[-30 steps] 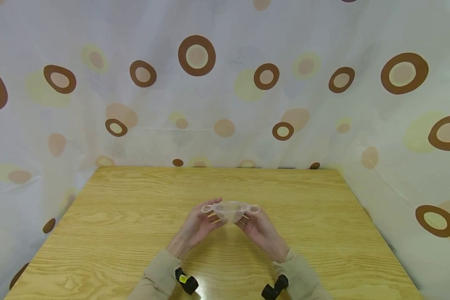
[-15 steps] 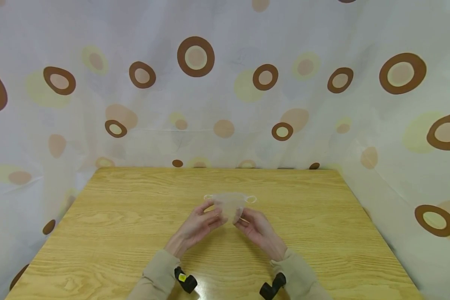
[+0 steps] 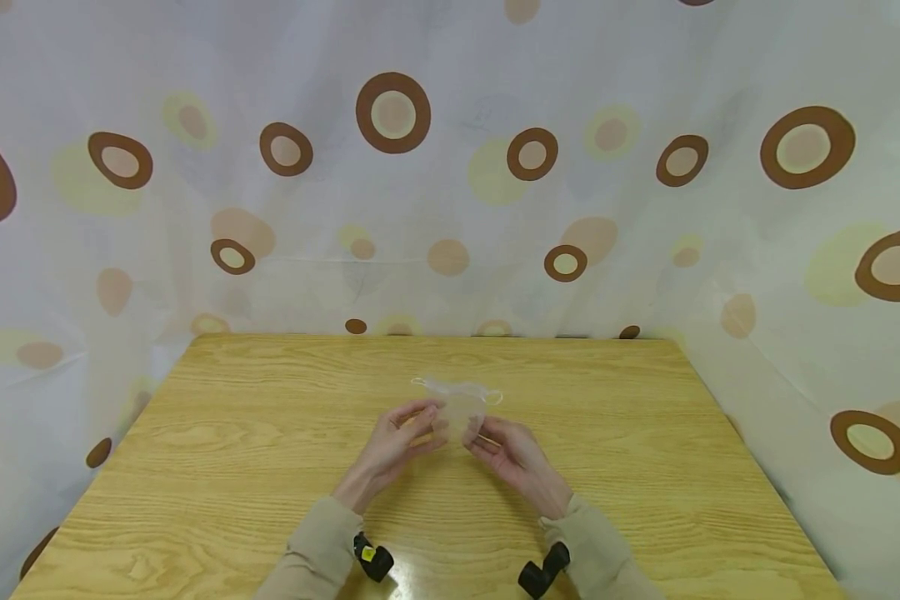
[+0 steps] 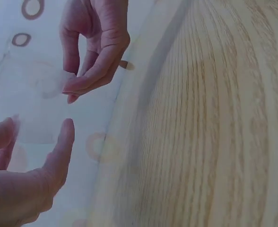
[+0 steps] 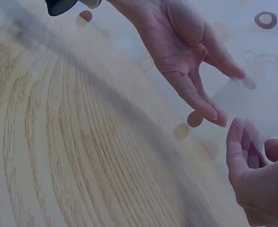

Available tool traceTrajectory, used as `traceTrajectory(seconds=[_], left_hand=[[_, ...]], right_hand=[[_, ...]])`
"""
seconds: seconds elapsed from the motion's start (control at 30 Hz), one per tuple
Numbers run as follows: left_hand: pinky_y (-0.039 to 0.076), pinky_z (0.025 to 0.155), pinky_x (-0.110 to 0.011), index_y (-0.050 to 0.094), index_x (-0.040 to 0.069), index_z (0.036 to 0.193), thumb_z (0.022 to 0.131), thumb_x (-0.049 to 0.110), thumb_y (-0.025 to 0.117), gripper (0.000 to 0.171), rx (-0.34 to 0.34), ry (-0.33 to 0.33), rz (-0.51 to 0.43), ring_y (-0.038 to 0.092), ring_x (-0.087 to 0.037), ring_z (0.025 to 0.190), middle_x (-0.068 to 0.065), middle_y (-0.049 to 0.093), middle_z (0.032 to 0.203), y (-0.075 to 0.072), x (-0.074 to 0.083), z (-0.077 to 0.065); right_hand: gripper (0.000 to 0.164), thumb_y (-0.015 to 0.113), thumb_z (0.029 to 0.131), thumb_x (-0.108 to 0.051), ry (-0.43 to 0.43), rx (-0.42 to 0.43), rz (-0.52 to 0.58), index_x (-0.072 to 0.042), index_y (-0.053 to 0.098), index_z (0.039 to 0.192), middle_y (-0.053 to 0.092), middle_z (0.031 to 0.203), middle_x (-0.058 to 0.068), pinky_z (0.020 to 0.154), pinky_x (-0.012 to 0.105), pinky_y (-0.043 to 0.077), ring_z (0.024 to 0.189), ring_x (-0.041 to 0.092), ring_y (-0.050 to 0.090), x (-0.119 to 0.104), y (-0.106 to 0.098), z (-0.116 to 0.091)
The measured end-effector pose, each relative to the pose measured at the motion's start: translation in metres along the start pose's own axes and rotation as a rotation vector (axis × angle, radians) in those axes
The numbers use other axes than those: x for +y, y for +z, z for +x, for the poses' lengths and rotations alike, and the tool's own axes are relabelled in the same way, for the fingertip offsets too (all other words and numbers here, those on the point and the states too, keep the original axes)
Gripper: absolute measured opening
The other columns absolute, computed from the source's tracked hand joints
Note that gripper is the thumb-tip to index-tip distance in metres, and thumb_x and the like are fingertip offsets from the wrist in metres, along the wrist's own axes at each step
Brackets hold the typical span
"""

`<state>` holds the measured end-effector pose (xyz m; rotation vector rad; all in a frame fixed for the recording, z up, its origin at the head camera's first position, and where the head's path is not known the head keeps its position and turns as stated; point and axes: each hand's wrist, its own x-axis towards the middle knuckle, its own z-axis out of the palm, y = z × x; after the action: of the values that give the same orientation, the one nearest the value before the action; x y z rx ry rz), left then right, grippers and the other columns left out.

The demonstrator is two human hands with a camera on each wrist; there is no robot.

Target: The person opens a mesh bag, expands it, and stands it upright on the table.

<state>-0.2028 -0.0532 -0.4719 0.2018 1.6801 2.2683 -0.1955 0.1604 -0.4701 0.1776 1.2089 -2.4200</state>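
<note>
A sheer white drawstring pouch (image 3: 462, 410) is held up above the table, its mouth toward the wall and a thin white cord loop sticking out at each top corner. My left hand (image 3: 392, 446) pinches its left side between thumb and fingers. On the opposite edge, my right hand (image 3: 521, 457) pinches the pouch, thumb on the near face. The right wrist view shows the cloth (image 5: 259, 101) stretched between both hands; no contents are visible through it. In the left wrist view, the pouch (image 4: 37, 101) looks hazy and pale.
A wood-grain table (image 3: 232, 433) spreads beneath both hands. Behind and beside it hangs a white curtain (image 3: 450, 208) with brown and beige circles. Black wrist devices (image 3: 375, 560) are strapped over beige sleeves (image 3: 318, 542).
The pouch's mouth has tilted away from me toward the wall, and its body now faces up. Both hands have shifted their hold from near the mouth down to the sides.
</note>
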Motion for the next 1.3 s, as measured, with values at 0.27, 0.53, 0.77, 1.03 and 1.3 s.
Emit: traceTrajectory(seconds=[0.27,0.53,0.77,1.03,1.3], left_hand=[[0.056,0.087,-0.033,0.072,-0.001,0.118,0.099,0.014,0.065,0.025,0.181,0.144,0.356,0.058,-0.013,0.096,-0.016,0.062,0.122,0.002,0.001,0.001],[0.058,0.078,-0.031,0.078,0.005,0.107,0.093,0.013,0.073,0.017,0.233,0.205,0.484,0.071,-0.026,0.090,-0.015,0.075,0.108,-0.003,0.001,0.001],[0.059,0.078,-0.035,0.078,0.004,0.104,0.090,0.012,0.075,0.016,0.229,0.215,0.550,0.073,-0.030,0.091,-0.014,0.077,0.102,-0.009,-0.001,0.002],[0.055,0.072,-0.025,0.079,0.005,0.100,0.091,0.012,0.075,0.013,0.216,0.198,0.635,0.073,-0.027,0.088,-0.013,0.077,0.100,-0.011,-0.002,0.007],[0.060,0.081,-0.035,0.078,0.000,0.104,0.092,0.010,0.073,0.016,0.190,0.168,0.629,0.074,-0.026,0.093,-0.015,0.075,0.109,-0.016,-0.007,0.014]], right_hand=[[0.029,0.052,0.101,0.002,-0.153,0.087,-0.222,0.012,0.058,0.127,0.074,0.096,0.002,0.086,0.028,0.059,0.092,0.013,0.071,0.005,-0.001,0.000],[0.026,0.063,0.094,0.006,-0.350,0.237,-0.542,0.015,0.065,0.118,0.072,0.109,0.013,0.083,0.026,0.059,0.089,0.011,0.068,0.010,0.002,0.006],[0.025,0.068,0.093,-0.002,-0.428,0.295,-0.730,0.006,0.071,0.117,0.069,0.121,0.024,0.086,0.031,0.055,0.091,0.010,0.065,0.006,-0.001,0.006],[0.024,0.069,0.094,-0.005,-0.472,0.257,-0.755,0.005,0.072,0.116,0.069,0.117,0.021,0.082,0.019,0.053,0.092,0.006,0.064,0.004,-0.008,0.008],[0.019,0.069,0.092,0.001,-0.480,0.281,-0.746,0.009,0.073,0.108,0.072,0.107,0.022,0.078,0.019,0.056,0.082,0.000,0.066,0.006,-0.011,0.015]])
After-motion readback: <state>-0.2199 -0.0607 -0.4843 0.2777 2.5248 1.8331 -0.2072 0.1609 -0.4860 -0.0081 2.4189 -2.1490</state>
